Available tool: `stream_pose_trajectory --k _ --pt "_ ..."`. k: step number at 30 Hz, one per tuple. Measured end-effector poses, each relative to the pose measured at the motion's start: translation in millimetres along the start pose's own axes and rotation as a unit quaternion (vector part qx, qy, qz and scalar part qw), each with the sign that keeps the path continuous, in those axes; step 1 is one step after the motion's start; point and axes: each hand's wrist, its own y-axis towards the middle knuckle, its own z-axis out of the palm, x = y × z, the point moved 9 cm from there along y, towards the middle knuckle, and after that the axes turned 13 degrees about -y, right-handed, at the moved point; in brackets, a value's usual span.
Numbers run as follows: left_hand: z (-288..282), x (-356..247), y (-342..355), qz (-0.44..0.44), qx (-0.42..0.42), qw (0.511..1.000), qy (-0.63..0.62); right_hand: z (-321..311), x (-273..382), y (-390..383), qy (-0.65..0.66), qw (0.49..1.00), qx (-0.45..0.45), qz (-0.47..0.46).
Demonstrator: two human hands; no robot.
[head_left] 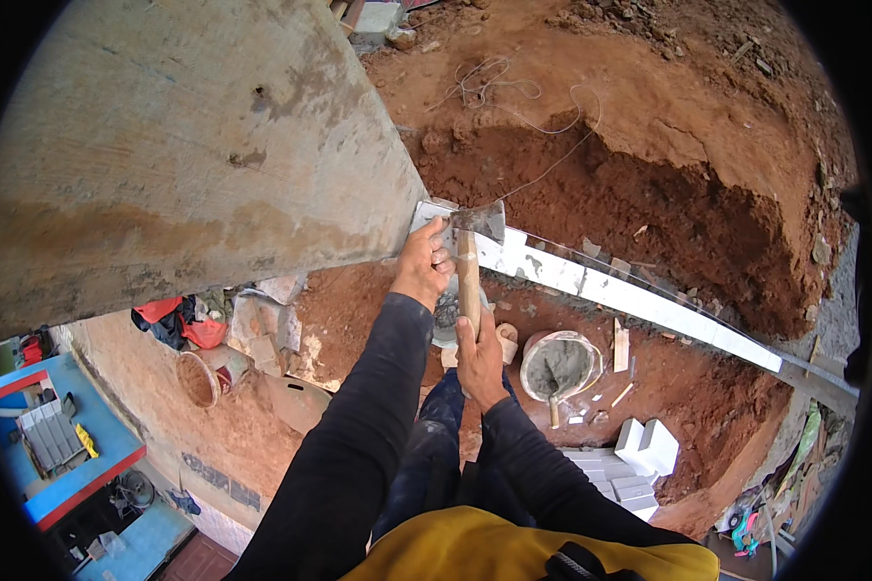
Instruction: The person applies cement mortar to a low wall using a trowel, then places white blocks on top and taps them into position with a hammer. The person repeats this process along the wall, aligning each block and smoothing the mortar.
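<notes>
Concrete wall (194,145), white block row (620,292), my scuffed hammer (468,266)
Wall edge crowds my left; bare dirt (727,382) opens either side of the row. Hammer's grey-headed, wooden-handled, up by the row's wall end. Right hand (480,360) wrapped round the handle; left hand (424,266) curled beside the head, can't tell what's in it.

Hatchet head (484,222): dull metal; handle (468,276): matt wood; wall (194,136): matt concrete.

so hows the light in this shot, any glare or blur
Head view: soft light, no hard shadows on the reddish soil; head view: white block row very bright, little surface detail; head view: dark left sleeve loses texture; head view: hatchet-like tool looks fairly sharp.
</notes>
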Motion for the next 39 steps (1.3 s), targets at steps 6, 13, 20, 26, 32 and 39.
stream_pose_trajectory --k 6,13,20,26,32,39 --pt "0.5 0.4 -2.7 -0.003 -0.004 1.0 0.0 -3.6 2.2 0.9 -0.007 1.0 0.008 -0.015" --pt "3.4 -2.1 -5.7 0.005 -0.013 1.0 -0.004 -2.2 -2.1 2.1 0.0 1.0 0.004 -0.008" --pt "2.0 -1.1 -2.9 0.012 -0.015 1.0 -0.004 -1.2 -4.3 6.9 -0.006 0.999 0.023 -0.023" --pt "-32.5 0.3 -33.3 0.092 -0.058 0.99 0.091 -10.3 -2.2 1.0 0.05 0.997 -0.048 -0.014" --pt "-51.1 -1.3 -41.0 0.165 -0.096 0.971 0.144 3.0 2.3 0.4 0.153 0.988 -0.003 0.005" --pt "-33.1 1.5 -18.2 0.144 0.006 0.976 0.16 4.5 14.2 6.9 0.203 0.979 -0.019 -0.013"
